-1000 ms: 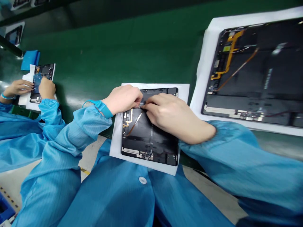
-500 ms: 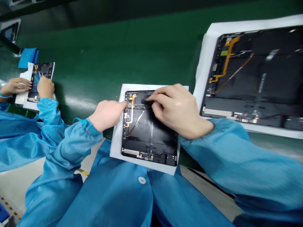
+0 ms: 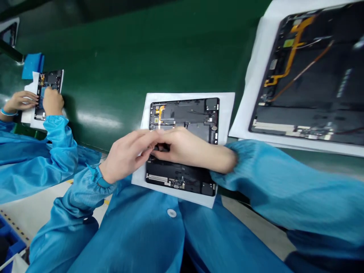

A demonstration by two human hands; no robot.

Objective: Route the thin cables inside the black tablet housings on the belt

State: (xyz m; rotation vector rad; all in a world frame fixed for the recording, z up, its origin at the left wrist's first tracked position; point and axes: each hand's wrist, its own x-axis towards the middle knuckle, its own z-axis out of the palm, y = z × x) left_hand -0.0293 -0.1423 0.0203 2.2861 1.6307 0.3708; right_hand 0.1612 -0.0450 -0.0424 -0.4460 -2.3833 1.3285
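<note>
An opened black tablet (image 3: 184,113) with an orange flex cable lies on a white sheet (image 3: 224,110) at the near edge of the green belt. My left hand (image 3: 125,153) and my right hand (image 3: 184,148) meet over the tablet's middle left. Their fingertips are pinched together there, on something too small and blurred to name. The hands hide the tablet's middle.
A second opened tablet (image 3: 309,76) on a white sheet lies to the right on the green belt (image 3: 119,76). At the far left another person's hands (image 3: 36,100) work on a small device on white paper, beside a blue pad (image 3: 32,64).
Both my hands came down from the tablet's top edge to its middle left and met. The top part with the orange cable is now uncovered. The view shifted slightly.
</note>
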